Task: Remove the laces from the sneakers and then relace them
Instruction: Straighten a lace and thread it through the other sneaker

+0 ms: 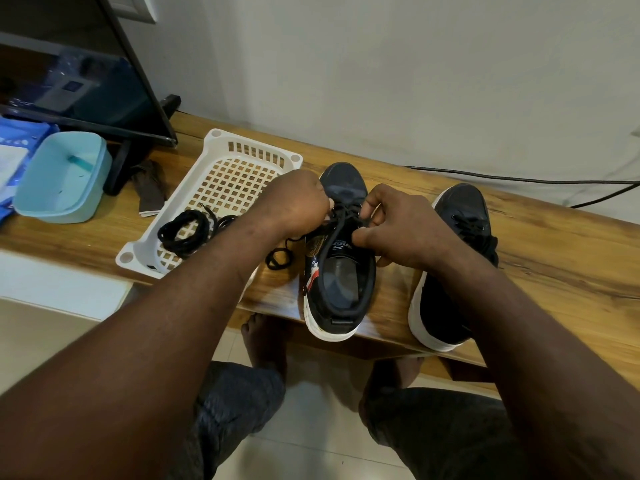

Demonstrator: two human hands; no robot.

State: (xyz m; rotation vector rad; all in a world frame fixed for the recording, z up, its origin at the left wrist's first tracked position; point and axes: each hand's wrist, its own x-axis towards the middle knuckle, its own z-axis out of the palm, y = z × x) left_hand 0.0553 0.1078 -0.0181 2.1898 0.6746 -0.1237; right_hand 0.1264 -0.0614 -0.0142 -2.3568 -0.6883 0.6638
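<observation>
A black sneaker (341,278) with a white sole stands in the middle of the wooden table, toe pointing away. My left hand (298,202) and my right hand (391,226) meet over its eyelets, and each pinches the black lace (341,216) threaded through the shoe. A loose end of that lace (277,259) loops on the table left of the shoe. The second black sneaker (460,216) stands to the right, laced, partly hidden behind my right forearm. A coiled bundle of black laces (187,232) lies in the white basket.
The white lattice basket (221,147) sits left of the shoes. Further left are a light blue tub (62,178), a dark monitor (79,71) on its stand and a brown strap (149,188). A black cable (519,180) runs along the wall. The table's front edge (381,336) is close to the sneaker heels.
</observation>
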